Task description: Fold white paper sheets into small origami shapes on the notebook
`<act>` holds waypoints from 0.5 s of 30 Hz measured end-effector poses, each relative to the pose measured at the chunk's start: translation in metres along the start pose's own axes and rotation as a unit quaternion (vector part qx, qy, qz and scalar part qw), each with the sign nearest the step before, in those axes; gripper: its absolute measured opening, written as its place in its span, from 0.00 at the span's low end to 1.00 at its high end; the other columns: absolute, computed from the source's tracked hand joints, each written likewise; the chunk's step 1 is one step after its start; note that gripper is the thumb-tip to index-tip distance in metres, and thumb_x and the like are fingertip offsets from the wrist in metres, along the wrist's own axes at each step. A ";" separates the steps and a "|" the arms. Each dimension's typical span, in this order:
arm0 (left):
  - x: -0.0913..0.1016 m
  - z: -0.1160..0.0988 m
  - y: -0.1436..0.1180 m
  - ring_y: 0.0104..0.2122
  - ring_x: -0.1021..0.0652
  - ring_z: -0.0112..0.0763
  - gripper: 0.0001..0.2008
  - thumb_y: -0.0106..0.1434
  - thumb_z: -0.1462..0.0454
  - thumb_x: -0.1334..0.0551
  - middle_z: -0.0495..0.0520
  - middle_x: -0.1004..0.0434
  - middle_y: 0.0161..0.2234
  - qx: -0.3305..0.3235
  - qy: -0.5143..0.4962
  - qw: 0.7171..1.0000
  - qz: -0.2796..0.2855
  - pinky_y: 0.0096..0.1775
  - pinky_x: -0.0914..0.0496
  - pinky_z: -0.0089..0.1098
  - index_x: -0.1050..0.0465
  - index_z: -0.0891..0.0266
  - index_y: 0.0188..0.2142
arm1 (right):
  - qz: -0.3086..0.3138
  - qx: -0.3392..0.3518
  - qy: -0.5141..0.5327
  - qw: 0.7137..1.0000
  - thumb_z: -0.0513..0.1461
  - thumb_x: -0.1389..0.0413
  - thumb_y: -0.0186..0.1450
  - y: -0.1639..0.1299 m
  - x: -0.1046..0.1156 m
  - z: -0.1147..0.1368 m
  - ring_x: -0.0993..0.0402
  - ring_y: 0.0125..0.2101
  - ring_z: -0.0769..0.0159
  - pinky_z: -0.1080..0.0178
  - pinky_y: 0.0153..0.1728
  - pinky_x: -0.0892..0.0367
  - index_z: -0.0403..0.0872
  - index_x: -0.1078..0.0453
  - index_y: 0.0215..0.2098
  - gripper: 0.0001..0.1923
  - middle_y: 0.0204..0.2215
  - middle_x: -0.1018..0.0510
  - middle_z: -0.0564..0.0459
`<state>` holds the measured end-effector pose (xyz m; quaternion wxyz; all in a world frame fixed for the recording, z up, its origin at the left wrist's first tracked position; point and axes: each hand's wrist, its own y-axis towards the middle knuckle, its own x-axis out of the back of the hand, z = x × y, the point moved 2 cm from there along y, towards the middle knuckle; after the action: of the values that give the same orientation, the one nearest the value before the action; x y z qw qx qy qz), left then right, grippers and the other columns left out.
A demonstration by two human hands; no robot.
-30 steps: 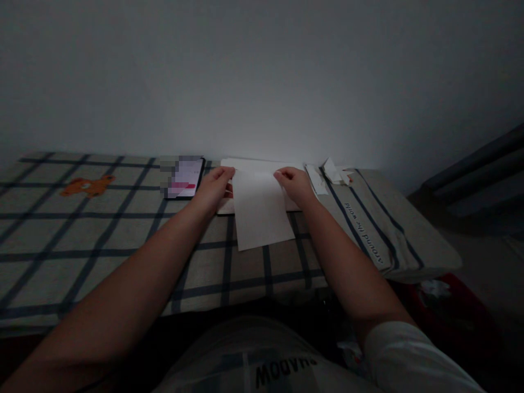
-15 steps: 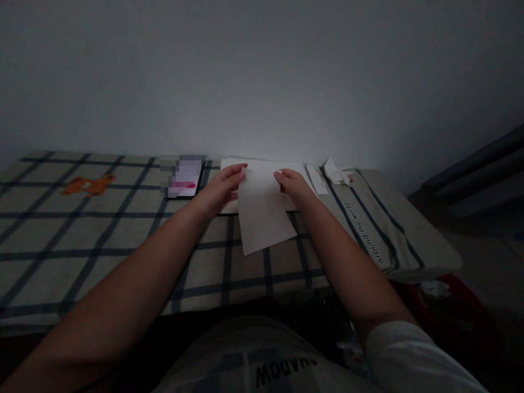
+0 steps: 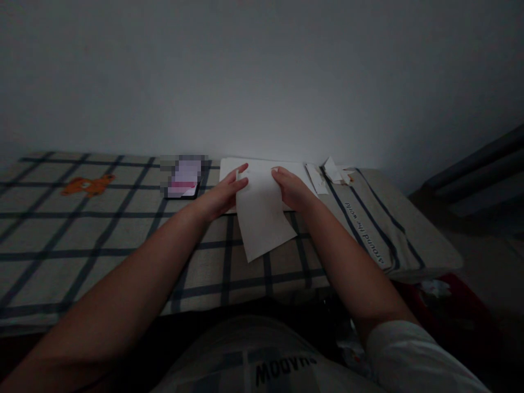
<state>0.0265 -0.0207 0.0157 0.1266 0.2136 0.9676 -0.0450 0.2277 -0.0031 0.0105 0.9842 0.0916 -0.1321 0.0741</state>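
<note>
A sheet of white paper (image 3: pixel 264 213) hangs between my hands, its lower edge slanting over the front of the table. My left hand (image 3: pixel 224 194) grips its left edge, thumb on the near face and index finger reaching past the top. At the upper right corner, my right hand (image 3: pixel 291 186) pinches the sheet between thumb and curled fingers. Behind it lies a white pad or stack of paper (image 3: pixel 262 162), mostly covered by the held sheet and my hands.
A phone (image 3: pixel 186 177) with a lit, partly blurred screen lies left on the checked tablecloth (image 3: pixel 123 240). An orange bear shape (image 3: pixel 88 185) is farther left. Folded paper pieces (image 3: pixel 317 179) and a crumpled scrap (image 3: pixel 335 170) lie right. A red bin (image 3: pixel 458 305) stands below the table's right end.
The paper's lower left corner has dropped slightly toward me. My left hand has shifted a little along the left edge, and my right hand has moved slightly left.
</note>
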 end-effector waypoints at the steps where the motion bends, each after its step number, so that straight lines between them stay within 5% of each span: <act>1: 0.000 -0.001 0.000 0.50 0.19 0.45 0.45 0.53 0.49 0.26 0.62 0.24 0.58 0.001 0.007 1.000 -0.006 0.47 0.26 0.37 0.38 0.53 0.67 | -0.001 -0.001 0.003 1.000 0.49 0.55 0.73 0.000 0.001 0.000 0.24 0.35 0.60 0.55 0.36 0.26 0.51 0.37 0.40 0.12 0.39 0.20 0.45; 8: 0.006 -0.001 0.005 0.47 0.20 0.37 0.35 0.56 0.55 0.27 0.58 0.22 0.55 -0.033 -0.030 0.998 -0.034 0.42 0.27 0.29 0.32 0.55 0.61 | -0.023 -0.035 0.048 0.998 0.51 0.55 0.73 0.009 0.009 -0.015 0.27 0.34 0.62 0.58 0.36 0.28 0.52 0.40 0.37 0.13 0.36 0.24 0.49; 15: 0.010 -0.008 0.010 0.40 0.20 0.29 0.28 0.58 0.64 0.29 0.57 0.21 0.52 -0.057 -0.006 0.987 -0.147 0.41 0.27 0.27 0.29 0.58 0.57 | -0.107 -0.023 0.049 0.993 0.52 0.52 0.70 0.018 0.021 -0.028 0.28 0.36 0.60 0.58 0.38 0.30 0.52 0.41 0.37 0.13 0.37 0.25 0.49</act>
<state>0.0204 -0.0067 0.0209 0.1366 0.0611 0.9887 -0.0090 0.2513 0.0223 -0.0071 0.9936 0.0784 -0.0749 -0.0307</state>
